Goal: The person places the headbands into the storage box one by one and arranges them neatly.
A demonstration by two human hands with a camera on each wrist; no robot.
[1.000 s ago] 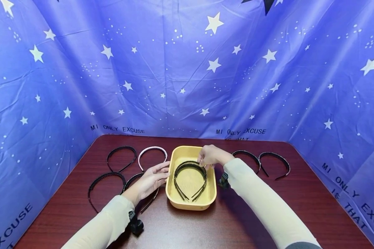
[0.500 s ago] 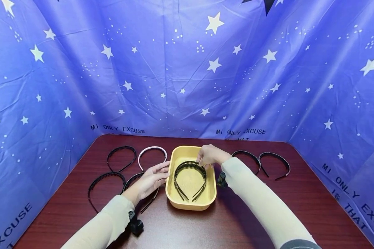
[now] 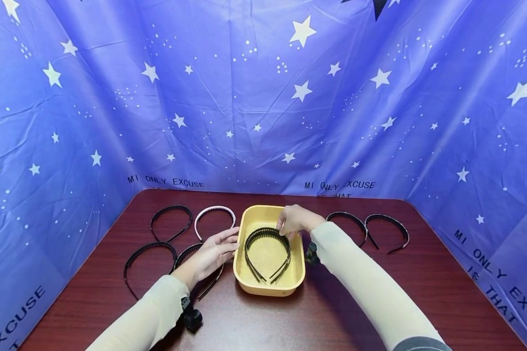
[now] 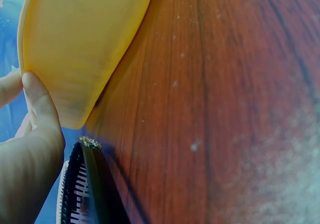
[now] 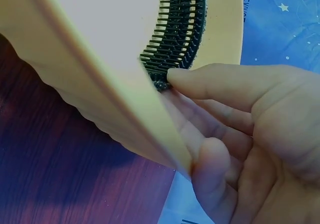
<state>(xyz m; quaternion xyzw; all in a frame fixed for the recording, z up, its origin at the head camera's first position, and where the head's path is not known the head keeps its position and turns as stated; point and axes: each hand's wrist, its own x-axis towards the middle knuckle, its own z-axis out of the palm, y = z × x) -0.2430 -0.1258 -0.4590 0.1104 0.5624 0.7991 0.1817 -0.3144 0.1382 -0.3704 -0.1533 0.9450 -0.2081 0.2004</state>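
Note:
A yellow bin [image 3: 270, 290] stands mid-table with black toothed headbands [image 3: 268, 233] nested inside, their ends toward the viewer. With the fingertips of my right hand [image 3: 296, 219], I pinch the top right of the headbands. The right wrist view shows that hand [image 5: 270, 114] over the bin wall, a digit against the comb teeth [image 5: 182, 23]; part of the grip is hidden. My left hand [image 3: 211, 256] touches the bin's left side with its fingers stretched out. In the left wrist view, its thumb [image 4: 40, 96] lies against the bin's outer wall [image 4: 85, 43].
Left of the bin lie black headbands [image 3: 171, 208] and a pink one [image 3: 215, 208], some partly behind the left hand. Two dark headbands [image 3: 388, 218] lie at the right back. A blue star-printed curtain [image 3: 263, 122] surrounds the brown table [image 3: 263, 321].
My right hand shifts very slightly left along with the headbands' top. The left hand and the bin stay where they were.

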